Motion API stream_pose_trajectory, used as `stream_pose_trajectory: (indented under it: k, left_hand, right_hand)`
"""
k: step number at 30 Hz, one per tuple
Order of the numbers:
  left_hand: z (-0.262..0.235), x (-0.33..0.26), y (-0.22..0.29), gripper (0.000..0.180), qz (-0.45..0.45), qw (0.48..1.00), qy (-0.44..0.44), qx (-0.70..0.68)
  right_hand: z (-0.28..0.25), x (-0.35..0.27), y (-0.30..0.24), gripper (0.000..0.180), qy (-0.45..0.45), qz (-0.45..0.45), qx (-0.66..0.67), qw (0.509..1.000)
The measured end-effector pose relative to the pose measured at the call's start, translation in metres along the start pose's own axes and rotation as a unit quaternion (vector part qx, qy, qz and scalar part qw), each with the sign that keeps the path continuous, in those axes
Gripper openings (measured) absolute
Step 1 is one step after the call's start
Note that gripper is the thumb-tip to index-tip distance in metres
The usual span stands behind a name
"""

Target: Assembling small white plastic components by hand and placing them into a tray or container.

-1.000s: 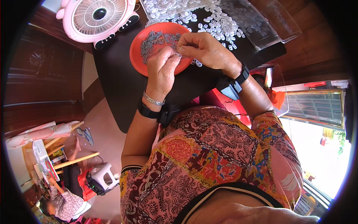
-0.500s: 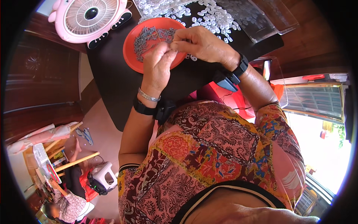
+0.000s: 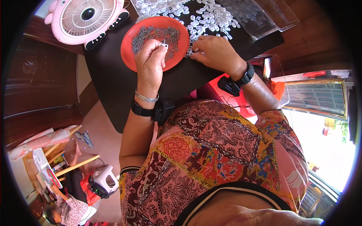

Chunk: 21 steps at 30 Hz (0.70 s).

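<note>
Fingers [image 3: 158,56] of the left hand [image 3: 149,64] pinch a small white piece [image 3: 164,45] above the red plate [image 3: 126,55] of grey bits [image 3: 173,37]. Half a second ago both hands met there; now the right hand [image 3: 220,52] has parted to the loose white pieces [image 3: 211,19] on the dark worktop [image 3: 109,90], its grip unclear. The pinched piece looks glossy, a grey bit at its top.

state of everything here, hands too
Left hand: closed, pinching a small white piece
Right hand: half curled, whether holding anything unclear
Red plate: partly covered with grey pieces
Loose white pieces: scattered on the dark table
Pink fan: spinning or stopped, cannot tell
</note>
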<state>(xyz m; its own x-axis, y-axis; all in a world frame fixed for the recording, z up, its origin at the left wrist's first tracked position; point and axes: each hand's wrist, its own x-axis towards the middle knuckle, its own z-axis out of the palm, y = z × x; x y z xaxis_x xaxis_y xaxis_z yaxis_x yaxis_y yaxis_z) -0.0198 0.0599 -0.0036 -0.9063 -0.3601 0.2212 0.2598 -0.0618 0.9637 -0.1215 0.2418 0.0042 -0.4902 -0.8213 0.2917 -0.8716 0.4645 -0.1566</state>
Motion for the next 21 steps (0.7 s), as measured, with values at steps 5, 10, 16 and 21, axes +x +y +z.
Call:
stream_pose_trajectory:
  k: [5,10,16,21]
  left_hand:
    - [0.000,0.001,0.000,0.015,-0.004,1.000,0.003,0.002]
    - [-0.001,0.000,0.000,0.014,-0.008,1.000,-0.005,-0.001]
    - [0.002,-0.004,0.004,0.016,-0.073,0.995,-0.063,0.001]
    - [0.006,-0.005,0.005,0.015,-0.079,0.993,-0.077,-0.041]
  right_hand:
    - [0.008,0.004,-0.004,0.016,0.001,-0.023,0.003,1.000]
    - [0.001,0.001,-0.001,0.015,0.022,-0.032,0.100,0.994]
    - [-0.013,-0.006,0.000,0.015,-0.026,0.107,0.397,0.911]
    - [-0.011,0.003,-0.020,0.008,0.024,0.116,0.627,0.770]
